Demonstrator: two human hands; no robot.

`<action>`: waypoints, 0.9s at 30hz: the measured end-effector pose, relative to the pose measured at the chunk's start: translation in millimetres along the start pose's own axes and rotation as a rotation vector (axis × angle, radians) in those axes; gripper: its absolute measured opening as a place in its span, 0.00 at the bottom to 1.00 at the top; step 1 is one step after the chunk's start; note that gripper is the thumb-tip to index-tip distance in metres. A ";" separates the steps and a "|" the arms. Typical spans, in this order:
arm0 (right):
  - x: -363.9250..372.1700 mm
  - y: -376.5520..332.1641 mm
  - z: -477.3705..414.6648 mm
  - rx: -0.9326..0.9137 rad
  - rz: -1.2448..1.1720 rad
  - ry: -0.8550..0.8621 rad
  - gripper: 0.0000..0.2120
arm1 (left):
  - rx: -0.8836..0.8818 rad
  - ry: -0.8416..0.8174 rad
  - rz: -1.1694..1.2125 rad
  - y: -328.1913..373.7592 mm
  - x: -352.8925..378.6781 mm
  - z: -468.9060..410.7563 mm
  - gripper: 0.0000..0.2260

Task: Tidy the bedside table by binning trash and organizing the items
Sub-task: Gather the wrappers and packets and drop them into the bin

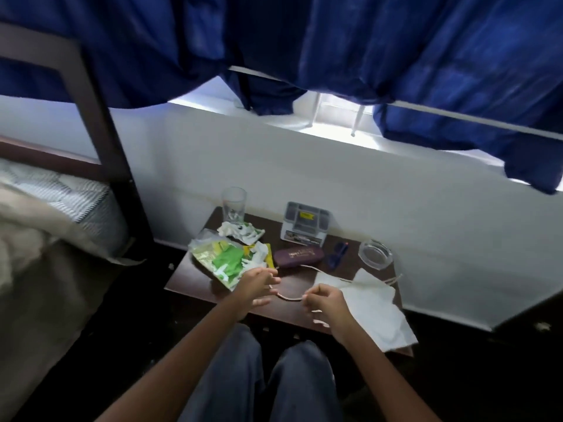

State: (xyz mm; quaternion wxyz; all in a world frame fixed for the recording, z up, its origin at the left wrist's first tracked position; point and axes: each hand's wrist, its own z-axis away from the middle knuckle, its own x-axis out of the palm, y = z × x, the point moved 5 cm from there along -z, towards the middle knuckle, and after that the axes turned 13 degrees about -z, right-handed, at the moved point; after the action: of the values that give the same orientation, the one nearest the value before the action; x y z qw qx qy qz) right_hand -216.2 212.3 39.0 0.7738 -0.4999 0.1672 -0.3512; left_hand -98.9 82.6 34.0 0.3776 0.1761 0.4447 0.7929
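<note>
A thin pale cord [288, 297] lies across the front of the dark bedside table [195, 278]. My left hand [254, 287] pinches one stretch of it and my right hand [324, 303] pinches another, with a short length strung between them. The cord runs on past a white paper bag [374, 303] at the right. Crumpled green and white wrappers [225, 257] and a torn white wrapper [240, 231] lie on the table's left side.
At the back stand an empty glass [233, 204] and a small plastic organizer box [306, 222]. A purple glasses case [298, 255], blue scissors [336, 254] and a glass ashtray [375, 254] sit mid-table. A bed [45, 208] is at the left, blue curtains [396, 56] above.
</note>
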 end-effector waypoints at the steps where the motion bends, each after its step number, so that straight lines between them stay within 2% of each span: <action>1: 12.9 0.5 -6.4 -0.002 0.012 -0.007 0.07 | -0.004 0.029 0.019 -1.1 -14.3 -2.1 0.08; 3: 37.2 2.5 -19.7 0.010 0.034 -0.025 0.10 | -0.005 0.113 0.040 -6.1 -41.0 -7.5 0.08; 5: 59.3 5.5 -30.7 0.033 0.039 -0.051 0.10 | 0.055 0.271 -0.027 -13.1 -67.4 -16.5 0.08; 7: 77.7 8.8 -38.8 0.051 0.029 -0.069 0.10 | 0.129 0.451 -0.268 -17.1 -90.0 -25.1 0.09; 9: 91.7 12.2 -44.0 0.060 0.019 -0.077 0.10 | 0.157 0.546 -0.544 -16.5 -99.9 -31.8 0.17; 13: 106.3 20.3 -48.6 0.086 -0.046 -0.081 0.08 | 0.184 0.581 -0.954 -12.4 -91.1 -50.9 0.32; 16: 104.4 26.3 -52.2 0.112 -0.104 -0.048 0.08 | 0.185 0.563 -1.195 -14.8 -79.2 -67.1 0.28; 19: 95.0 29.6 -55.6 0.118 -0.129 0.002 0.08 | 0.124 0.560 -1.213 -21.8 -81.5 -75.9 0.18; 27: 74.8 27.8 -71.1 0.085 -0.118 0.087 0.08 | 0.273 0.761 -0.970 -18.7 -104.3 -72.5 0.10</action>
State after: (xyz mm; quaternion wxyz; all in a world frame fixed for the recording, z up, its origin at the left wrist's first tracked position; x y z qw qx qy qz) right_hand -197.0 119.5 -10.5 0.7644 -0.4597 0.1558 -0.4244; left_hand -67.1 -31.7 -15.1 0.4836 -0.2933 0.6742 0.4749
